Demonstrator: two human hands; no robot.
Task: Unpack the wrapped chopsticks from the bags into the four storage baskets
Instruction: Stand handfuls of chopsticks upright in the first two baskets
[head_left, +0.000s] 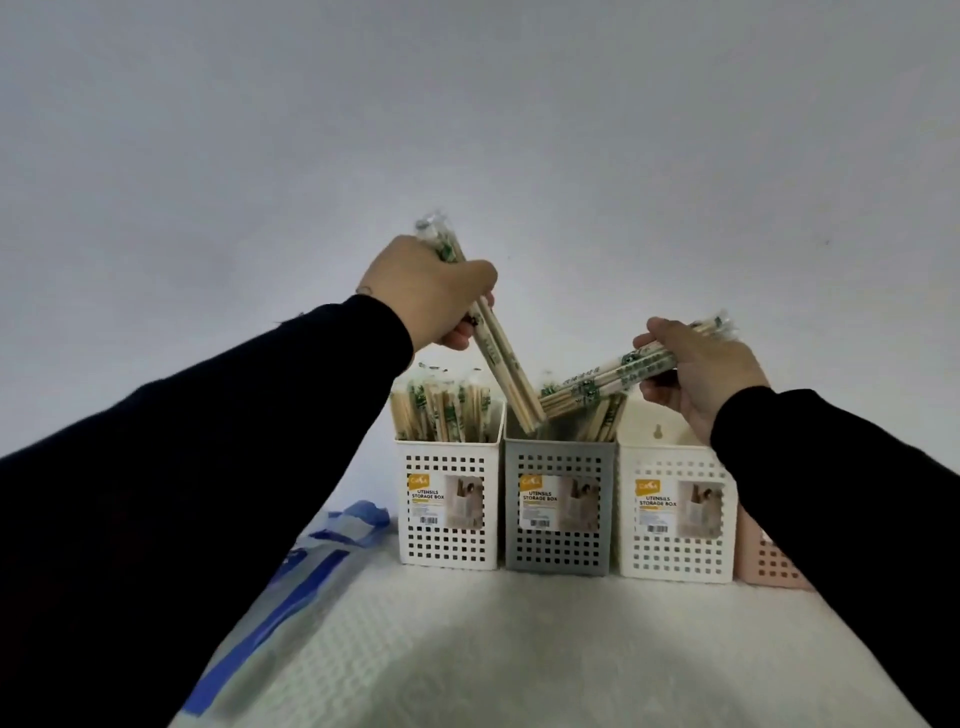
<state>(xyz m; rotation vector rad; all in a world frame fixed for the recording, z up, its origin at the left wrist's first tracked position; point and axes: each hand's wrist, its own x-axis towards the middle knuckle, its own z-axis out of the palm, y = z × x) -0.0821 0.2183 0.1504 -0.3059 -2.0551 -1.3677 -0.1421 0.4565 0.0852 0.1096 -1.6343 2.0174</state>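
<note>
Four perforated baskets stand in a row: a white basket (447, 514) packed with wrapped chopsticks (441, 410), a grey basket (558, 514) holding a few, another white basket (675, 519), and a pink basket (771, 561) mostly hidden by my right sleeve. My left hand (426, 291) grips a bundle of wrapped chopsticks (506, 369), tips slanting down into the grey basket's mouth. My right hand (701, 369) grips a second bundle (597, 384), lying nearly flat above the grey basket, tips pointing left.
A blue and white plastic bag (332, 545) lies on the white textured cloth (519, 649) at the left, partly under my left sleeve. A plain grey wall rises behind the baskets.
</note>
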